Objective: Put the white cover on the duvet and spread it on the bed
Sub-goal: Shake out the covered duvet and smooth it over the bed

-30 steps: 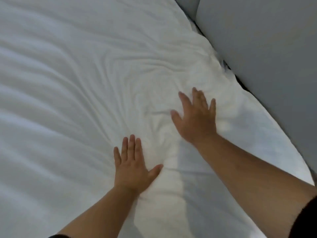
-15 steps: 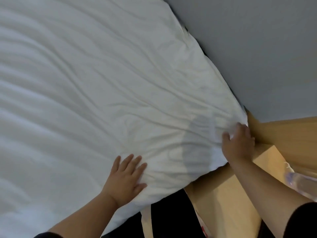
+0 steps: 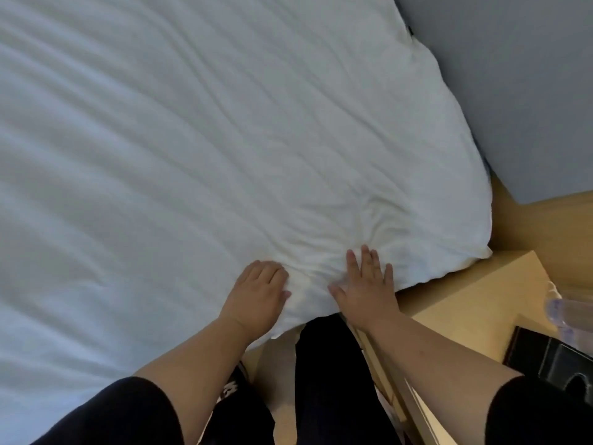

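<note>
The white covered duvet (image 3: 224,139) lies spread over the bed and fills most of the head view, with soft wrinkles running toward its near right corner (image 3: 475,252). My left hand (image 3: 256,293) sits on the near edge with its fingers curled into a bunched fold of the fabric, fingertips hidden. Just to its right, my right hand (image 3: 365,284) lies flat on the duvet with straight, spread fingers. Creases gather between and above the two hands.
A grey padded headboard or wall (image 3: 513,91) borders the bed on the right. A wooden bedside table (image 3: 475,300) stands at the lower right with a clear plastic bottle (image 3: 564,316) and a dark object (image 3: 545,358). My dark trousers (image 3: 324,364) are against the bed edge.
My right hand left the duvet's corner, moved left beside my left hand and now lies flat. My left hand's fingers have curled into the fabric. The corner now lies further right.
</note>
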Available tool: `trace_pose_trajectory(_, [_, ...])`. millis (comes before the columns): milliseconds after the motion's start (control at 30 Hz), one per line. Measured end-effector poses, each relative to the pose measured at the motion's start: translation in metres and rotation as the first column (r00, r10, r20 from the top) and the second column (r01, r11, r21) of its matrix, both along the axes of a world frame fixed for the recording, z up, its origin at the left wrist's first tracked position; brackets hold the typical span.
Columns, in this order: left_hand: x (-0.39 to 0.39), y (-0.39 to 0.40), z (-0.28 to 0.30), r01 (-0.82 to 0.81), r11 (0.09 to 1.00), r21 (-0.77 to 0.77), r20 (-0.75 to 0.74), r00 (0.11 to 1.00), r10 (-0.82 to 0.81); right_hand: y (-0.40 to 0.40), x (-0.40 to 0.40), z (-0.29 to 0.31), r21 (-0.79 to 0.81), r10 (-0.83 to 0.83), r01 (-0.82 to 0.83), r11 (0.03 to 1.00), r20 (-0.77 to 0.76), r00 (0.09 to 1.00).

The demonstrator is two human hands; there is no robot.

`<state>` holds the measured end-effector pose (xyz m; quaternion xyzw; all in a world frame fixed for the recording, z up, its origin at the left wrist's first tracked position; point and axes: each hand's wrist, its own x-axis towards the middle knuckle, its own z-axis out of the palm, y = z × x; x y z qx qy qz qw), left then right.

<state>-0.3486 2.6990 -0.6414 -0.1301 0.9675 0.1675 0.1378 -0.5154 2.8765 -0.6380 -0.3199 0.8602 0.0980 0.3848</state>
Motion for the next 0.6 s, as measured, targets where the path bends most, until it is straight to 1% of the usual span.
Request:
trace_pose_trajectory(33, [0.022, -0.003, 0.001, 0.001, 1.000, -0.011, 0.036, 0.999, -0.001, -0.005, 0.013, 0.006, -0.053, 0.009, -0.011, 0.999, -0.026, 1.000])
trace_pose_trajectory(67, [0.046, -0.006, 0.003, -0.001, 1.000, -0.028, 0.057, 0.998, 0.003, -0.012, 0.028, 0.010, -0.137, 0.059, -0.067, 0.988, -0.064, 0.996])
trace_pose_trajectory(100, [0.070, -0.010, 0.007, -0.017, 0.999, -0.047, 0.069, 0.997, 0.021, -0.019, 0.044, 0.012, -0.242, 0.135, -0.163, 0.956, -0.129, 0.982])
trace_pose_trajectory(167, [0.120, -0.019, 0.015, -0.072, 0.992, -0.103, 0.058, 0.995, 0.078, -0.036, 0.087, 0.013, -0.366, 0.309, -0.363, 0.857, -0.200, 0.930])
trace_pose_trajectory(267, [0.190, -0.036, 0.023, -0.136, 0.972, -0.190, 0.024, 0.989, 0.143, -0.068, 0.166, 0.010, -0.447, 0.506, -0.524, 0.725, -0.171, 0.846])
trace_pose_trajectory(333, [0.233, -0.050, 0.023, -0.180, 0.953, -0.246, 0.003, 0.983, 0.186, -0.088, 0.220, 0.005, -0.440, 0.598, -0.612, 0.657, -0.190, 0.779])
trace_pose_trajectory(367, [0.252, -0.056, 0.022, -0.216, 0.939, -0.269, -0.006, 0.975, 0.223, -0.097, 0.241, 0.001, -0.419, 0.622, -0.642, 0.642, -0.204, 0.756])
trace_pose_trajectory(400, [0.271, -0.062, 0.021, -0.266, 0.923, -0.278, -0.007, 0.962, 0.275, -0.108, 0.256, -0.004, -0.390, 0.624, -0.651, 0.651, -0.213, 0.752])
trace_pose_trajectory(467, [0.306, -0.072, 0.019, -0.353, 0.895, -0.274, -0.005, 0.931, 0.366, -0.131, 0.267, -0.013, -0.307, 0.584, -0.634, 0.710, -0.246, 0.773])
trace_pose_trajectory(500, [0.323, -0.074, 0.016, -0.370, 0.887, -0.276, -0.008, 0.924, 0.383, -0.143, 0.267, -0.019, -0.259, 0.573, -0.629, 0.733, -0.262, 0.776])
trace_pose_trajectory(600, [0.367, -0.066, 0.002, -0.321, 0.902, -0.288, 0.035, 0.938, 0.345, -0.173, 0.261, -0.034, -0.129, 0.590, -0.629, 0.767, -0.245, 0.770])
